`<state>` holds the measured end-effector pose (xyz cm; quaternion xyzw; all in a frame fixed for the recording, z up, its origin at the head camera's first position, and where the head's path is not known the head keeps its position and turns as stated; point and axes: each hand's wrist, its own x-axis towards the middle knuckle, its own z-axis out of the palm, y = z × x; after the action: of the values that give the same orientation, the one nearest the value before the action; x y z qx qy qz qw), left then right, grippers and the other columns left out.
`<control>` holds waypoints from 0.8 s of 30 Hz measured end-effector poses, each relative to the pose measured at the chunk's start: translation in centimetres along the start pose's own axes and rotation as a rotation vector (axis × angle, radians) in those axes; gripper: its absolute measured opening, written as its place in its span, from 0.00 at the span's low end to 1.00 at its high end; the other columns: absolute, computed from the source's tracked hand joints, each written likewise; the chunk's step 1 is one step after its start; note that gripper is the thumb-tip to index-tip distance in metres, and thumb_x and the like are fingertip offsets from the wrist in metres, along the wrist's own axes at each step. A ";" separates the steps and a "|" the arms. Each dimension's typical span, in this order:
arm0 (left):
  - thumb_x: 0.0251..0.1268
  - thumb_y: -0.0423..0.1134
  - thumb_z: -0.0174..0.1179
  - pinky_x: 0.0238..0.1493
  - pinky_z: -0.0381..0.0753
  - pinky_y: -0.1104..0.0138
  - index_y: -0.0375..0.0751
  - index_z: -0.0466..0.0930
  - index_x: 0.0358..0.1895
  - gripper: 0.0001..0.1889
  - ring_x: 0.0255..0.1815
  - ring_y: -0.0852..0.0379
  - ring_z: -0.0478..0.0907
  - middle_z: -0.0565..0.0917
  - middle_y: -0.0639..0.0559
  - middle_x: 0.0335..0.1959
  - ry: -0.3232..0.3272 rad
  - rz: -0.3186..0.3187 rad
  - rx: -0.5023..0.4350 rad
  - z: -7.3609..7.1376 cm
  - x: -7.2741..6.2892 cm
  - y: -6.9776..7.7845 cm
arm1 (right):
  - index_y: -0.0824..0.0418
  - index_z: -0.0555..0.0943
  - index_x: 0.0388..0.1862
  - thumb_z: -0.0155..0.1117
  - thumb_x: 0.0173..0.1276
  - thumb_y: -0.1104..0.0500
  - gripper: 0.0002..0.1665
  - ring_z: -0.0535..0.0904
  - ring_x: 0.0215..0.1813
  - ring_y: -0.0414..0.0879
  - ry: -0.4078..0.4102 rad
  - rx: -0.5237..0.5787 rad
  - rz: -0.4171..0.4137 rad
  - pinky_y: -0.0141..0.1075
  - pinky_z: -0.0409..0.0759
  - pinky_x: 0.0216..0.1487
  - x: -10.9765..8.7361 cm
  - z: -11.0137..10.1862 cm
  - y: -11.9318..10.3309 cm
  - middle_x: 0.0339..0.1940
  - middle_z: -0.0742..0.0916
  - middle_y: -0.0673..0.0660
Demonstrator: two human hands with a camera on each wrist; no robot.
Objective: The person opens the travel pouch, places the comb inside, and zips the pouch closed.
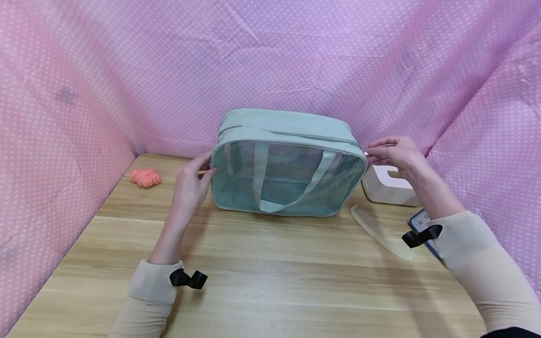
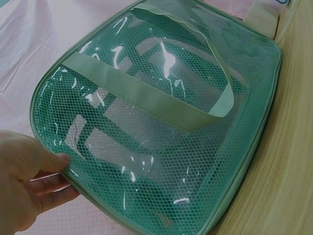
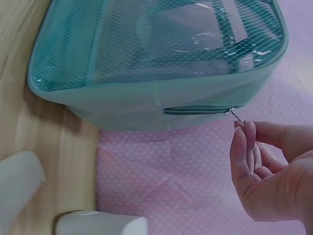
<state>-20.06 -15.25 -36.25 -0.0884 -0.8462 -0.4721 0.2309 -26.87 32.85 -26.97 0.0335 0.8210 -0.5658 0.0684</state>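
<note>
A mint-green toiletry bag (image 1: pixel 291 164) with clear mesh panels and a strap handle (image 1: pixel 260 173) stands upright on the table. At its left edge, my left hand (image 1: pixel 190 183) pinches the side piping, thumb on the front panel and fingers behind, as the left wrist view shows. On the other side, my right hand (image 1: pixel 397 152) pinches a small metal zipper pull (image 3: pixel 236 116) between thumb and forefinger. The zipper (image 3: pixel 195 110) runs along the bag's side, and its slider sits near the top corner in the right wrist view.
A white box (image 1: pixel 390 190) with an oval opening stands right of the bag. In front of it lie a pale comb (image 1: pixel 380 234) and a phone (image 1: pixel 420 220), partly hidden by my right sleeve. A coral scrunchie-like bundle (image 1: pixel 145 178) lies at left. Pink dotted cloth (image 1: pixel 287 61) hangs behind.
</note>
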 end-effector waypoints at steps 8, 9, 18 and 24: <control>0.68 0.24 0.63 0.53 0.88 0.43 0.38 0.82 0.62 0.20 0.53 0.37 0.86 0.87 0.36 0.55 0.008 -0.001 -0.007 0.1 -0.1 -0.1 | 0.45 0.87 0.31 0.70 0.70 0.62 0.11 0.86 0.28 0.35 0.027 -0.096 -0.044 0.28 0.89 0.39 -0.7 0.1 -3.2 0.26 0.90 0.41; 0.68 0.24 0.63 0.53 0.88 0.43 0.38 0.82 0.62 0.20 0.54 0.37 0.86 0.87 0.35 0.55 0.009 0.000 -0.007 0.1 0.0 0.0 | 0.46 0.87 0.31 0.70 0.70 0.63 0.11 0.86 0.28 0.35 0.028 -0.102 -0.053 0.28 0.89 0.38 -0.7 0.2 -3.6 0.25 0.90 0.41; 0.68 0.24 0.63 0.52 0.89 0.45 0.36 0.82 0.61 0.19 0.53 0.37 0.86 0.87 0.35 0.54 0.014 0.004 -0.002 0.1 0.0 -0.2 | 0.50 0.86 0.31 0.71 0.68 0.64 0.09 0.84 0.26 0.36 0.044 -0.160 -0.078 0.28 0.89 0.35 -0.4 1.7 -6.1 0.23 0.88 0.43; 0.68 0.24 0.63 0.52 0.89 0.45 0.36 0.82 0.62 0.20 0.53 0.37 0.86 0.87 0.35 0.54 0.016 0.006 -0.004 0.1 0.0 -0.2 | 0.52 0.86 0.32 0.72 0.67 0.64 0.06 0.84 0.27 0.37 0.042 -0.197 -0.098 0.29 0.89 0.34 -0.5 2.9 -7.6 0.22 0.88 0.43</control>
<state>-20.13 -15.30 -36.46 -0.0877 -0.8429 -0.4739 0.2390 -27.21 27.49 -20.92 -0.0017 0.8745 -0.4844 0.0262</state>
